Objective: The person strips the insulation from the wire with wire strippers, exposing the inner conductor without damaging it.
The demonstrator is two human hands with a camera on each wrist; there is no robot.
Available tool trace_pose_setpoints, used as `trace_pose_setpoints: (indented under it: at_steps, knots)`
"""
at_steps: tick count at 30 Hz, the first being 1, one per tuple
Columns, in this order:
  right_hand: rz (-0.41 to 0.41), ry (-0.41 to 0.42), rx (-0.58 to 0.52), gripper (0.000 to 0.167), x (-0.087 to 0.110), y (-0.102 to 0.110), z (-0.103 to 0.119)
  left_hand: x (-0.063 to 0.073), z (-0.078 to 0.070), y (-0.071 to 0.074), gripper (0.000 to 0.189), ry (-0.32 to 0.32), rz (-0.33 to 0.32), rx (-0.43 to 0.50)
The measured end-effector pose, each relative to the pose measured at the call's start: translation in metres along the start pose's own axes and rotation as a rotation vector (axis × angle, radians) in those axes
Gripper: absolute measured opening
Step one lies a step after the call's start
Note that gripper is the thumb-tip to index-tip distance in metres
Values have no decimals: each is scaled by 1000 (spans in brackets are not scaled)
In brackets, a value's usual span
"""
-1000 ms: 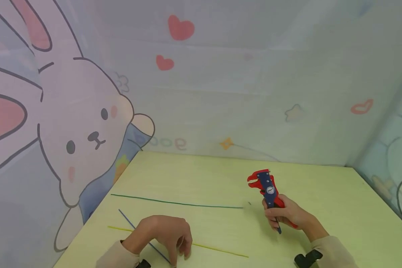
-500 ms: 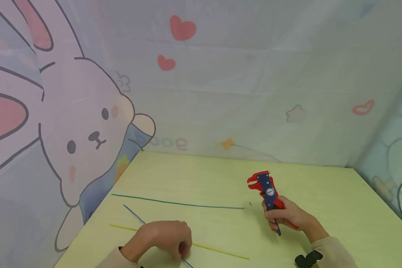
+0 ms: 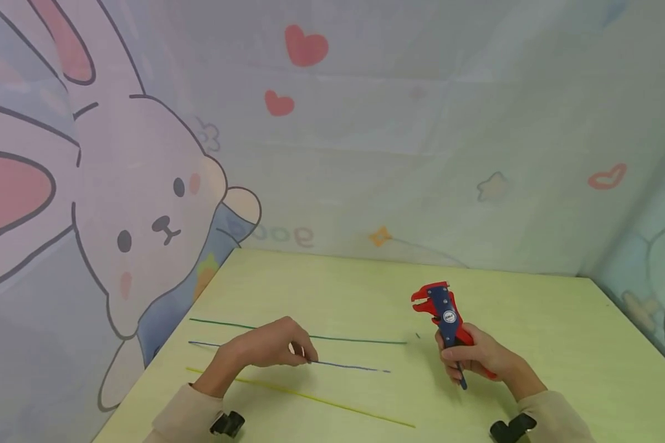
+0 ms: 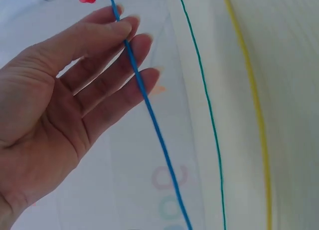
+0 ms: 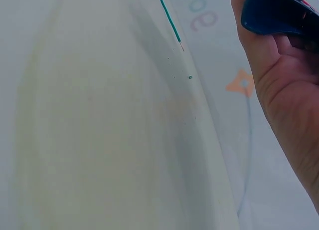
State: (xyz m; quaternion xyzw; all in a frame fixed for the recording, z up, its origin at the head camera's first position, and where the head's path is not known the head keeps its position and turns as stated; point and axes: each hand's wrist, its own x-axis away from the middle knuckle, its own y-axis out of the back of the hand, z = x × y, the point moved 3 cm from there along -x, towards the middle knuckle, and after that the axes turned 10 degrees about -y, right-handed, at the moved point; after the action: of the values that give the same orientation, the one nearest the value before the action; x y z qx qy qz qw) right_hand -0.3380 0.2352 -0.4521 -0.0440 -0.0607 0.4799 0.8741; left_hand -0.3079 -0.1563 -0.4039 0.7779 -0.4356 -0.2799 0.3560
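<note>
The left hand (image 3: 274,344) pinches a thin, plastic-coated blue wire (image 3: 349,366) and holds it above the pale yellow-green tabletop (image 3: 532,320); in the head view the wire runs roughly crosswise between a thin green wire (image 3: 360,339) on its far side and a thicker-looking yellow wire (image 3: 321,401) on its near side, with a pale break close to its right end. The left wrist view shows the grip that the head view half hides: the wire passes between thumb and forefinger, the other fingers stretched out along it; whether its left end touches the tabletop I cannot tell.

The right hand (image 3: 476,354) grips the handles of a red and dark-blue wire stripper (image 3: 446,317), held upright and slightly tilted, its red jaws apart and facing left; the head view gives the whole tool, while the right wrist view catches only the rounded dark-blue handle end and part of the hand.

That same view adds a bare, copper-coloured tip (image 5: 182,47) on the green wire and, just beyond it, a tiny green scrap (image 5: 190,77); in the head view the scrap is merely a dark speck between the green wire and the tool.
</note>
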Motion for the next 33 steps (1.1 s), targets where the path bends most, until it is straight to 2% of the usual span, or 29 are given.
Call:
trace_pose_setpoints:
  at_steps: [6, 12, 17, 22, 27, 33]
  knots:
    - [50, -35, 7, 17, -3, -5, -1, 1, 15, 0, 22, 1, -117, -43]
    - [58, -40, 18, 20, -7, -9, 0, 1, 18, 5, 25, 0, -208, -87]
    - [63, -38, 15, 20, -8, -12, 0, -7, 15, 10, 26, -7, -241, -114]
    - [67, -20, 4, 20, -8, -13, -2, -22, 12, 11, 30, 8, -281, -112]
    - [84, -8, 8, 20, -7, -13, -1, -35, 10, 10, 39, -9, -297, -123]
    - [52, -39, 41, 17, -8, -14, -1, -39, 10, 8, 42, 1, -293, -132]
